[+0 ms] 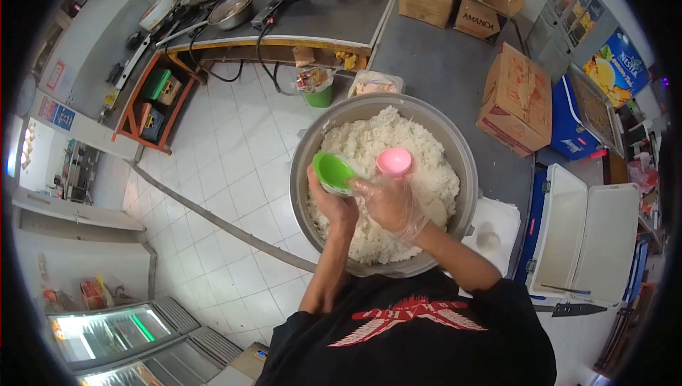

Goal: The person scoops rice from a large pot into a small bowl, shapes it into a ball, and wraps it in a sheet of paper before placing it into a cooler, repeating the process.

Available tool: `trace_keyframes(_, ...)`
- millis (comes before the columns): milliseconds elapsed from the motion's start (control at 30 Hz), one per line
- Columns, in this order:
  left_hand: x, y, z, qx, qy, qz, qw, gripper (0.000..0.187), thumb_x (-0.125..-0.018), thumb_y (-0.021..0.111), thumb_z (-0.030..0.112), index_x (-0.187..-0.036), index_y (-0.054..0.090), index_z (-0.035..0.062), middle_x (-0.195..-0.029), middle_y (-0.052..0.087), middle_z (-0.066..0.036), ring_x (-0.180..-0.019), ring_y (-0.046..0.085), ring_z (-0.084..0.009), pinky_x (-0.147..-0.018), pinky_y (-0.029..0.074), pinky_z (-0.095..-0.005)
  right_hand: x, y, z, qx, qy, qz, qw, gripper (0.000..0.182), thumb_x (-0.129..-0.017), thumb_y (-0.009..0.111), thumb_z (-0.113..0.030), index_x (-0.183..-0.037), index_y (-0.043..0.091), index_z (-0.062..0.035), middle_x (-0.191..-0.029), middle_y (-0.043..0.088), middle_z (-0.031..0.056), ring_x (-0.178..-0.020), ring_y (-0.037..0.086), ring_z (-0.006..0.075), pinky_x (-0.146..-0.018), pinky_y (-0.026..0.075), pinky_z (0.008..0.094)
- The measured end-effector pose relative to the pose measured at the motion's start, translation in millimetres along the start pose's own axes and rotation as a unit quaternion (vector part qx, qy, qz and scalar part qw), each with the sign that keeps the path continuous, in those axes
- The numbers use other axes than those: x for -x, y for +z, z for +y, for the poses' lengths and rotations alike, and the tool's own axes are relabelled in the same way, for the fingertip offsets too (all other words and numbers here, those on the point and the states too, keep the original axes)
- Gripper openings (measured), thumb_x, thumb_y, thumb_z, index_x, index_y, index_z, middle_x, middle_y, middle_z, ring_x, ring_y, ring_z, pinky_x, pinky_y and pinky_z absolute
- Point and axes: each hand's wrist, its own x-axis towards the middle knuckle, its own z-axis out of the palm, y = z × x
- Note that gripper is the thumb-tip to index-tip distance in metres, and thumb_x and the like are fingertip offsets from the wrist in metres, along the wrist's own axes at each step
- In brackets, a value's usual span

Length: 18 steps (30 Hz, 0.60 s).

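Note:
My left hand [335,205] is wrapped round a small green bowl [331,171], tilted above the rice. My right hand [394,207], in a clear plastic glove, reaches across with its fingers closed at the green bowl's right rim. Just beyond the right hand a small pink bowl [393,163] rests on the rice, partly covered by that hand. Heaped white rice [387,127] fills much of a large round metal pot [465,166] below both hands. The inside of the green bowl looks bare.
A clear tub [376,83] stands behind the pot, and a green bin [319,95] on the floor to its left. Cardboard boxes [515,98] and a blue cooler [579,120] are at the right. Pans [231,9] sit on the far counter. An open white cooler [561,237] stands at the right.

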Motion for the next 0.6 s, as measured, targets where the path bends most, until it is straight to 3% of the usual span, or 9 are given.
trace_keyframes(67,1.9,-9.4,3.8,0.011,-0.007,-0.020,1.000,0.035,-0.105,0.041,0.034,-0.120,0.059,0.0082,-0.111,0.065,-0.006,-0.104,0.064,-0.0197,-0.092,0.053,-0.0363,-5.6,-9.0,8.6,-0.108,0.013,-0.025,0.994,0.030,-0.089,0.057,-0.006,-0.115,0.071,-0.0091,-0.075,0.067,0.0211,-0.071,0.068,0.0399,-0.063,0.054,0.0470)
trace_keyframes(100,-1.4,-6.0,5.4,0.050,-0.006,-0.027,0.998,0.038,-0.104,0.040,0.034,-0.123,0.058,0.0065,-0.116,0.066,-0.007,-0.110,0.063,-0.0212,-0.096,0.052,-0.0366,-7.6,-18.5,5.9,-0.183,0.002,0.054,0.982,0.029,-0.090,0.057,-0.007,-0.115,0.071,-0.0072,-0.080,0.069,0.0225,-0.075,0.069,0.0411,-0.067,0.054,0.0471)
trace_keyframes(167,-2.8,10.0,15.2,0.128,-0.007,-0.002,0.992,0.044,-0.105,0.039,0.038,-0.126,0.058,0.0046,-0.123,0.067,-0.009,-0.116,0.063,-0.0238,-0.102,0.050,-0.0385,-5.1,-29.6,7.9,-0.155,0.077,0.074,0.982,0.030,-0.090,0.057,-0.007,-0.117,0.071,-0.0073,-0.082,0.069,0.0235,-0.078,0.069,0.0413,-0.068,0.054,0.0473)
trace_keyframes(200,-4.9,10.3,12.3,0.124,0.001,0.011,0.992,0.045,-0.105,0.038,0.039,-0.126,0.058,0.0044,-0.123,0.066,-0.009,-0.116,0.063,-0.0239,-0.102,0.050,-0.0389,-0.5,-29.8,6.6,-0.144,0.116,0.081,0.979,0.031,-0.091,0.056,-0.006,-0.118,0.071,-0.0074,-0.082,0.069,0.0240,-0.079,0.069,0.0414,-0.069,0.054,0.0474)
trace_keyframes(267,-9.1,3.4,-2.6,0.109,0.009,0.038,0.993,0.047,-0.106,0.038,0.041,-0.126,0.058,0.0040,-0.123,0.066,-0.009,-0.117,0.063,-0.0240,-0.102,0.049,-0.0398,7.3,-15.4,-4.7,-0.044,0.106,0.031,0.993,0.029,-0.093,0.056,-0.005,-0.118,0.070,-0.0045,-0.083,0.068,0.0252,-0.079,0.069,0.0413,-0.070,0.055,0.0465)
trace_keyframes(333,-12.3,1.0,-9.1,0.041,0.047,-0.012,0.998,0.041,-0.106,0.038,0.039,-0.122,0.058,0.0068,-0.120,0.065,-0.007,-0.115,0.063,-0.0218,-0.100,0.051,-0.0376,7.0,-3.1,-7.9,-0.004,0.089,0.004,0.996,0.028,-0.094,0.055,-0.004,-0.118,0.070,-0.0035,-0.082,0.068,0.0252,-0.078,0.069,0.0412,-0.070,0.055,0.0454)
trace_keyframes(433,-8.5,3.2,-2.7,0.033,0.041,-0.043,0.998,0.035,-0.105,0.038,0.035,-0.119,0.058,0.0096,-0.115,0.066,-0.006,-0.110,0.064,-0.0202,-0.096,0.053,-0.0363,-8.1,-10.7,11.0,-0.230,0.081,0.021,0.970,0.029,-0.094,0.055,-0.005,-0.119,0.071,-0.0051,-0.078,0.068,0.0236,-0.073,0.069,0.0396,-0.067,0.054,0.0444)
trace_keyframes(533,-12.3,13.5,1.9,0.074,0.013,-0.022,0.997,0.037,-0.107,0.038,0.038,-0.117,0.059,0.0090,-0.112,0.067,-0.006,-0.106,0.065,-0.0191,-0.093,0.053,-0.0355,-12.0,-15.2,16.2,-0.246,0.087,0.065,0.963,0.029,-0.095,0.055,-0.008,-0.119,0.073,-0.0093,-0.075,0.067,0.0222,-0.071,0.068,0.0384,-0.064,0.053,0.0439)
trace_keyframes(600,-14.3,5.3,-5.6,0.075,0.015,-0.033,0.997,0.035,-0.106,0.038,0.036,-0.117,0.059,0.0097,-0.112,0.066,-0.005,-0.103,0.065,-0.0188,-0.092,0.053,-0.0358,-5.8,-8.8,8.3,-0.089,0.058,0.024,0.994,0.030,-0.095,0.056,-0.008,-0.118,0.073,-0.0109,-0.074,0.067,0.0215,-0.069,0.068,0.0374,-0.063,0.053,0.0438)
